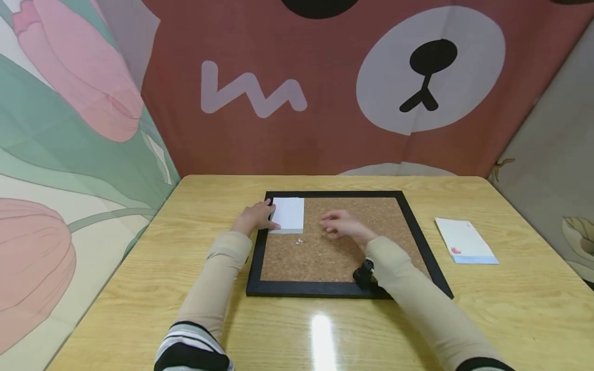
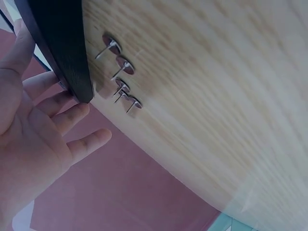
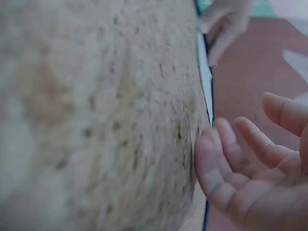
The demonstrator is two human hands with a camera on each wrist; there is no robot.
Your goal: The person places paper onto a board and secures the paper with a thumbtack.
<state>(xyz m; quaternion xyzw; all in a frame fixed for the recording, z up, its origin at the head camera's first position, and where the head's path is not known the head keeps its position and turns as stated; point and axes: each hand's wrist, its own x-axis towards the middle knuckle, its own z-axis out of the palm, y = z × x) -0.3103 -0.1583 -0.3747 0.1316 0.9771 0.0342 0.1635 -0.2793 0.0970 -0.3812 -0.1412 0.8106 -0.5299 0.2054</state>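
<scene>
A cork board point(image 1: 334, 257) with a black frame lies on the table. On its upper left corner is a sheet of white notepaper point(image 1: 287, 214). My left hand point(image 1: 255, 216) is at the frame's left side, its thumb on the paper's lower left corner. In the left wrist view, the fingers of that hand rest against the black frame point(image 2: 67, 48). My right hand point(image 1: 343, 225) is over the middle of the cork, its fingers loosely bent, with nothing showing between them. Close to the cork, the right fingertips point(image 3: 204, 149) are apart from the thumb in the right wrist view.
Several thumbtacks point(image 2: 125, 65) lie on the table beside the frame, points up. Tiny pale bits point(image 1: 299, 241) are on the cork below the paper. Another white notepaper point(image 1: 465, 241) with a blue strip lies right of the board. A patterned cloth point(image 1: 278, 144) rises behind the table.
</scene>
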